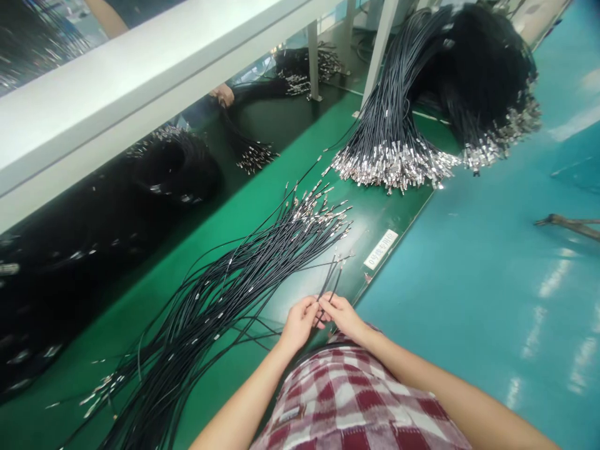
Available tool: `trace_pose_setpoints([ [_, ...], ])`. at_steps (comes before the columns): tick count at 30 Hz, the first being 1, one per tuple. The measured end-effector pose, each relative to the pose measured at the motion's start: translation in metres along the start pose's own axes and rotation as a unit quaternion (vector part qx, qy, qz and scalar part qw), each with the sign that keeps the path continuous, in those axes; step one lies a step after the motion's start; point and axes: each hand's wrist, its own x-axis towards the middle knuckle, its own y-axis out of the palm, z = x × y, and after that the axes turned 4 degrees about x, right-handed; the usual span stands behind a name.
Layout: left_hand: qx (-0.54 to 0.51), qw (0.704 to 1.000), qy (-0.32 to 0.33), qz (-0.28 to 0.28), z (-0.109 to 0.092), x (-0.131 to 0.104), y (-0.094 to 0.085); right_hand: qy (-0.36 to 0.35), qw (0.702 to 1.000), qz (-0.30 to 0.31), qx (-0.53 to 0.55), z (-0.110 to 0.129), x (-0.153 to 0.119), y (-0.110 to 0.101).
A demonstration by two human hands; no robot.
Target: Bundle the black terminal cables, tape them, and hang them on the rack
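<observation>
Close to my body, at the edge of the green table (300, 282), my two hands are together. My left hand (301, 317) has its fingers pinched on thin black cables (334, 282), whose metal ends point up and away. My right hand (338, 312) touches it and grips the same cables from the other side. Beside my hands a loose pile of black cables (220, 306) lies diagonally across the table, with silvery connectors at its far end. Some fingertips are hidden between the hands.
A large bundle of black cables (398, 125) arches at the table's far end. A white shelf beam (140, 81) crosses the upper left. Beneath it are dark cable coils (173, 162) and another person's hand (224, 95). A label (381, 249) marks the table's right edge.
</observation>
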Motion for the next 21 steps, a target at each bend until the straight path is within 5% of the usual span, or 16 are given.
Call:
trace_pose_setpoints([
  [4,0.118,0.991,0.038,-0.058,0.005,-0.006,0.013,-0.015,1.0,-0.022,-0.015,0.004,-0.002,0.008],
  [7,0.175,0.979,0.067,-0.08,0.006,-0.012,0.023,0.033,0.991,-0.043,0.125,0.014,-0.004,0.012],
  [10,0.203,0.976,0.072,-0.027,0.006,-0.022,0.019,0.08,0.954,-0.037,0.287,0.025,-0.006,0.015],
  [12,0.263,0.963,0.066,0.004,0.01,-0.036,-0.005,0.082,0.931,-0.038,0.354,0.033,-0.005,0.012],
  [14,0.372,0.928,0.024,0.011,0.019,-0.057,-0.046,0.072,0.909,-0.062,0.405,0.038,-0.001,0.005],
  [18,0.585,0.801,-0.124,-0.022,0.031,-0.114,-0.146,0.109,0.873,-0.072,0.47,0.034,0.004,-0.005],
  [21,0.683,0.704,-0.179,-0.071,0.024,-0.147,-0.186,0.157,0.854,-0.063,0.492,0.019,0.0,0.001],
])
